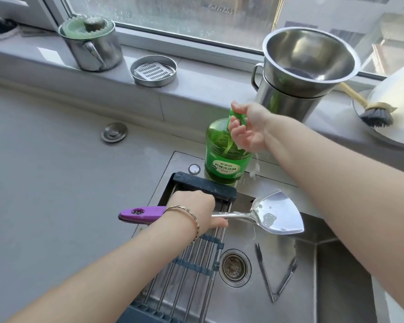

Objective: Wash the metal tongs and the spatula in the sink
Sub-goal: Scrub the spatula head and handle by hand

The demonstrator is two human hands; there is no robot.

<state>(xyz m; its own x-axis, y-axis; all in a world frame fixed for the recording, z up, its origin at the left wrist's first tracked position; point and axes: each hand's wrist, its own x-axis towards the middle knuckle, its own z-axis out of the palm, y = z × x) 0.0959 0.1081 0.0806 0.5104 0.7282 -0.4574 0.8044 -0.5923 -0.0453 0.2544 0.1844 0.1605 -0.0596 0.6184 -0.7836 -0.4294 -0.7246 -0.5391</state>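
My left hand (197, 209) grips the purple-handled metal spatula (276, 215) and holds it level over the steel sink (296, 297), its wet blade pointing right. The metal tongs (274, 272) lie spread in a V on the sink floor, right of the drain (234, 267). My right hand (248, 127) rests on the pump of the green dish-soap bottle (223, 164), which stands on the sink's back ledge; the thumb is on the pump top and the fingers curl below the nozzle. White foam clings under that hand.
A roll-up drying rack (191, 259) covers the sink's left part. On the window ledge stand a lidded steel pot (93, 46), a round strainer tin (153, 71), a steel bowl on a can (306, 64), and a dish brush (376, 115) on a white plate. Grey counter lies left.
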